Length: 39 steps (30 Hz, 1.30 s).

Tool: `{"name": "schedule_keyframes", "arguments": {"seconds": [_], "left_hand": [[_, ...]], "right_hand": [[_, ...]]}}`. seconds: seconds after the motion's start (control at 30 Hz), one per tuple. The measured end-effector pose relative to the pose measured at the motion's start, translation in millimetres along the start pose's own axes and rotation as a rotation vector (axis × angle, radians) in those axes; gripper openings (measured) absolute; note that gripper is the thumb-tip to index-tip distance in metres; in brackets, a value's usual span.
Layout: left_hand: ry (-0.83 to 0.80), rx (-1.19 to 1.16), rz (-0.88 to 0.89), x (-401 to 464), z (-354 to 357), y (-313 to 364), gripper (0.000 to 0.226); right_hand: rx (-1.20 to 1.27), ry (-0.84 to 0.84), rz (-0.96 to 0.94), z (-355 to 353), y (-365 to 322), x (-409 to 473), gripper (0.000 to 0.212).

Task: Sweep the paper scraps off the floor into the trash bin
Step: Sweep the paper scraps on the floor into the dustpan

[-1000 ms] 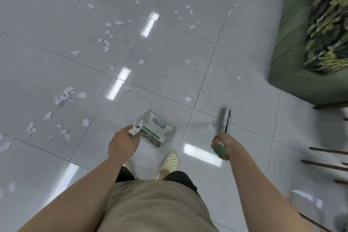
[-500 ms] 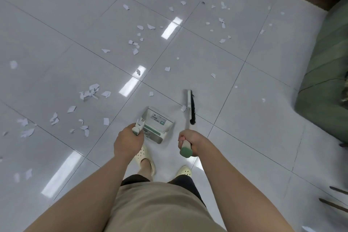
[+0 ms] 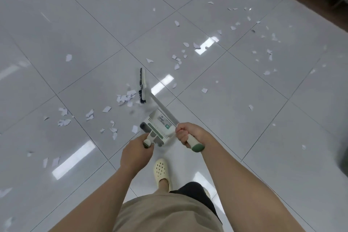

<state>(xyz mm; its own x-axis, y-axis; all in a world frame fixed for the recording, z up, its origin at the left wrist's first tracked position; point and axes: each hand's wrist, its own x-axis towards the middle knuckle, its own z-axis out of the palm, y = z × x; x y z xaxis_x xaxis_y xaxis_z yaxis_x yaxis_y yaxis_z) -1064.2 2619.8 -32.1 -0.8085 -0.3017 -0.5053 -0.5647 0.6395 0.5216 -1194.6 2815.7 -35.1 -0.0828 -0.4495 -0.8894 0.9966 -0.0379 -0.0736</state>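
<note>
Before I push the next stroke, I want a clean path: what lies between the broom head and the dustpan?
In the head view, bare tile with faint blurred specks lies between the broom head and the dustpan; the scrap pile sits left of the bristles.

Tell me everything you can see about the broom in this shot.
The broom has a narrow white head with dark bristles along its left edge and a straight silvery shaft running down and right to a white grip with a green end cap. It looks like plastic and metal. The right hand grips the handle near its end. The shaft crosses over the dustpan. The head is down at the floor beside a small heap of paper scraps, with the bristles toward them.
</note>
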Motion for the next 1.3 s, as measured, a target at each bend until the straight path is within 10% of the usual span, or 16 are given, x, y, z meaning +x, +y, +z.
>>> {"name": "schedule_keyframes", "arguments": {"seconds": [0.93,1.3], "left_hand": [[-0.183,0.126,0.271,35.6,225.1,322.0,0.016],[-0.183,0.267,0.252,45.1,261.9,384.3,0.009]], "right_hand": [[0.886,0.637,-0.331,-479.9,44.0,-295.2,0.027],[0.604,0.781,-0.079,-595.0,-7.8,-328.1,0.024]]}}
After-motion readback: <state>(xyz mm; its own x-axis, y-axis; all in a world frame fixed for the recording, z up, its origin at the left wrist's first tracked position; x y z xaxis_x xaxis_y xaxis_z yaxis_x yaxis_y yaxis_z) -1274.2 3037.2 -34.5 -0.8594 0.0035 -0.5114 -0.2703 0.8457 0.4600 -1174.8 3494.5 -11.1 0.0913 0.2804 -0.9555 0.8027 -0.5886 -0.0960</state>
